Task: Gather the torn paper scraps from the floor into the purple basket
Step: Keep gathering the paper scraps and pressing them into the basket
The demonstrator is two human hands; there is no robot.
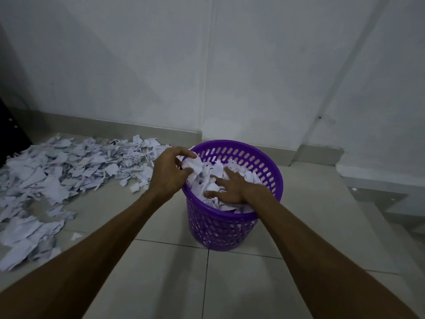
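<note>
Purple basket (232,224) holds paper scraps (213,180); left hand (169,173) clutches a wad (193,165), right hand (230,187) presses flat, fingers extended.

Single head-worn wide-angle view, angled forward and down over both forearms. Purple basket (232,194) close, centre frame; floor (161,261) fills lower half; wall corner at 12 o'clock. No second view.

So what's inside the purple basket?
The basket is nearly full of scraps. The right hand presses them flat; the left hand holds a bunch at the rim. Its bottom is covered.
</note>
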